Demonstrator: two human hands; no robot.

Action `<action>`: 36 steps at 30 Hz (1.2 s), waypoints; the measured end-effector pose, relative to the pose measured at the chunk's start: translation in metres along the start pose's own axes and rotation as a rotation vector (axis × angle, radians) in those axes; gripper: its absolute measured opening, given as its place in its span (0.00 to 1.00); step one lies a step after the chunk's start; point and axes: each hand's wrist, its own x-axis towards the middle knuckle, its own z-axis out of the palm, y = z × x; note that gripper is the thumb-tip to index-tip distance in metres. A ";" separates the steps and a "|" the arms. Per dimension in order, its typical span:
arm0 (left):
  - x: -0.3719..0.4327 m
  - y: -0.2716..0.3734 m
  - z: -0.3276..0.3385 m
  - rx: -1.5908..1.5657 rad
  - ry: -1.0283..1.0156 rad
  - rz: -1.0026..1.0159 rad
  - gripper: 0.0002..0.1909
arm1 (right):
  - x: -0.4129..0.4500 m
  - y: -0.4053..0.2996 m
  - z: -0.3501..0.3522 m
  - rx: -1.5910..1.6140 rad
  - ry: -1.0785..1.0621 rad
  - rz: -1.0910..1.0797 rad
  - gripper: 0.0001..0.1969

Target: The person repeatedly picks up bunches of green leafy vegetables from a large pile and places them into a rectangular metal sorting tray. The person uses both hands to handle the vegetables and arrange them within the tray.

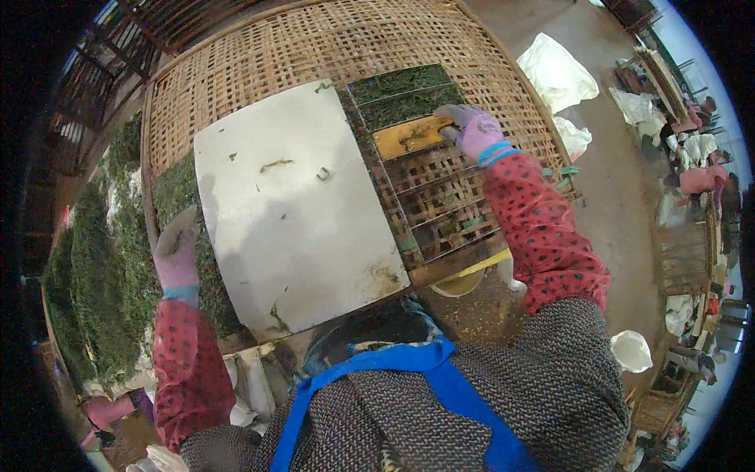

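A white board (pixel 295 206) with scattered green bits lies on a woven bamboo mat (pixel 265 65). Right of it is a thin metal frame (pixel 404 207) divided into compartments; its far ones hold dark green leafy material (pixel 407 97). My right hand (pixel 472 130), gloved, grips the right end of a yellow-orange flat block (pixel 407 137), which lies across the frame just nearer than the leafy material. The nearer compartments show bare mat weave. My left hand (pixel 178 245), also gloved, is at the board's left edge over more leafy material (pixel 177 183); its fingertips are blurred, and whether it holds anything is unclear.
A large heap of green leafy material (pixel 106 277) lies beyond the mat's left edge. White sacks (pixel 557 74) stand on the floor at the right. A round pale container (pixel 460 284) and a yellow strip (pixel 481 264) are by the near edge. Other people and benches are far right.
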 end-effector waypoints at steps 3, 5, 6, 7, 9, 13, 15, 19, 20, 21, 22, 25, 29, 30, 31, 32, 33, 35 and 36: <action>0.025 0.029 0.041 0.027 -0.071 0.019 0.13 | 0.006 0.011 -0.004 -0.051 0.046 -0.068 0.16; 0.044 0.046 0.068 0.023 -0.096 0.012 0.13 | 0.006 0.021 -0.014 -0.102 0.098 -0.137 0.15; 0.052 0.055 0.079 0.011 -0.132 0.047 0.12 | 0.003 0.025 -0.019 -0.225 0.252 -0.202 0.14; 0.061 0.064 0.090 0.027 -0.162 0.040 0.12 | 0.000 0.028 -0.023 -0.055 0.344 -0.206 0.14; 0.083 0.083 0.119 0.048 -0.250 0.084 0.14 | -0.014 0.039 -0.041 0.260 0.472 -0.151 0.15; 0.128 0.121 0.189 0.278 -0.425 0.335 0.15 | -0.033 0.052 -0.057 0.669 0.625 0.116 0.16; 0.142 0.135 0.226 0.261 -0.540 0.428 0.15 | -0.046 0.057 -0.058 0.926 0.703 0.269 0.15; 0.166 0.148 0.302 0.325 -0.701 0.891 0.21 | -0.071 0.067 -0.053 0.916 0.705 0.474 0.16; 0.167 0.148 0.315 0.307 -0.756 0.941 0.23 | -0.076 0.070 -0.051 0.805 0.712 0.476 0.17; 0.168 0.148 0.327 0.316 -0.776 0.966 0.24 | -0.081 0.071 -0.048 0.823 0.712 0.477 0.17; 0.170 0.147 0.338 0.311 -0.789 1.009 0.25 | -0.086 0.072 -0.046 0.828 0.713 0.484 0.17; 0.168 0.140 0.359 0.358 -0.762 1.114 0.25 | -0.093 0.073 -0.043 0.825 0.722 0.521 0.17; 0.176 0.135 0.367 0.370 -0.660 1.166 0.19 | -0.095 0.068 -0.043 0.939 0.699 0.678 0.18; 0.179 0.134 0.366 0.371 -0.654 1.138 0.18 | -0.095 0.067 -0.043 0.874 0.685 0.635 0.18; 0.181 0.132 0.365 0.366 -0.598 1.114 0.17 | -0.096 0.065 -0.043 0.819 0.673 0.606 0.18; 0.183 0.131 0.362 0.388 -0.557 1.075 0.16 | -0.096 0.064 -0.043 0.766 0.665 0.591 0.18; 0.184 0.130 0.360 0.411 -0.515 1.034 0.15 | -0.096 0.063 -0.042 0.750 0.663 0.567 0.18; 0.184 0.127 0.354 0.438 -0.589 0.921 0.14 | -0.096 0.064 -0.040 0.723 0.669 0.546 0.18; 0.183 0.125 0.350 0.408 -0.545 0.956 0.14 | -0.096 0.065 -0.038 0.757 0.693 0.545 0.18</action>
